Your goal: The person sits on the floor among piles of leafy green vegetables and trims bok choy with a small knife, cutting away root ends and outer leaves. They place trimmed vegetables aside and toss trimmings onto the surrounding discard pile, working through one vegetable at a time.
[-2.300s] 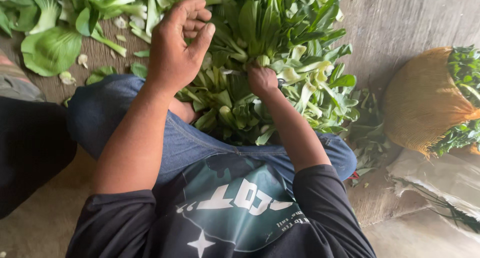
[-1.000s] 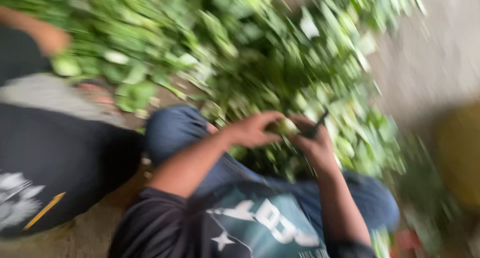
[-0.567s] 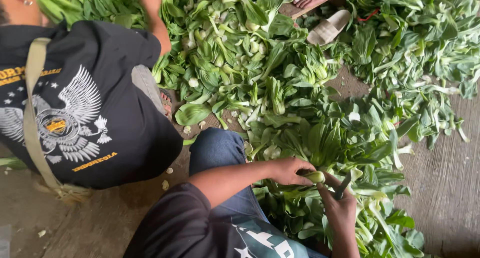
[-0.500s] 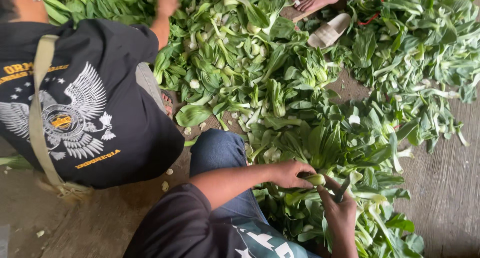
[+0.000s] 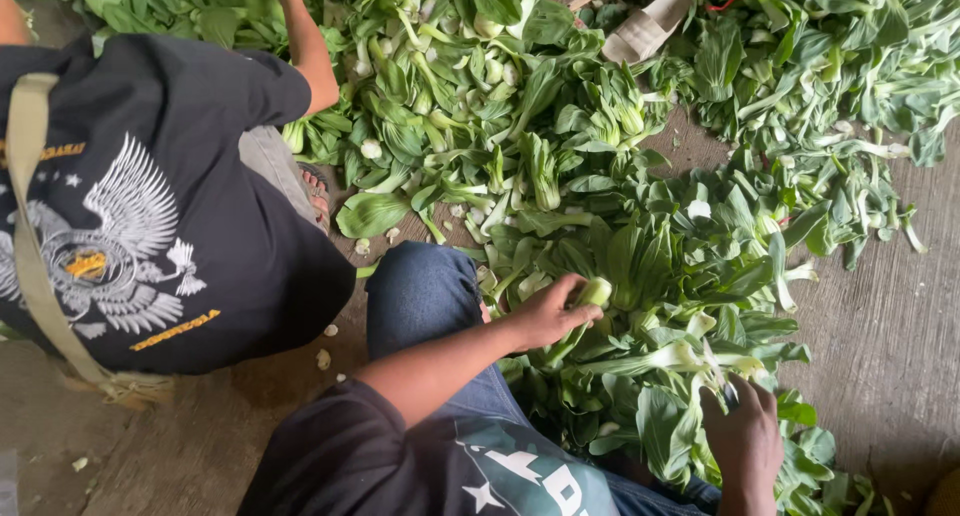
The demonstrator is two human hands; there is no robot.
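My left hand (image 5: pixel 545 318) grips the pale stem end of a bok choy (image 5: pixel 596 292) lying on the heap of green bok choy (image 5: pixel 640 266) in front of my knee. Lower right, my right hand (image 5: pixel 745 438) is closed around a small knife (image 5: pixel 728 390). Only a bit of its dark blade shows among the leaves. The two hands are apart, with cut leaves between them.
A crouching person in a black printed shirt (image 5: pixel 130 226) sits close on my left, one arm (image 5: pixel 300 36) reaching into the greens. A beige sandal (image 5: pixel 645 26) lies at the top. Bare concrete floor (image 5: pixel 890 336) shows on the right and lower left.
My right hand with the knife has drawn away from the bok choy stem to the lower right. My left hand still holds the stem. The view has shifted closer.
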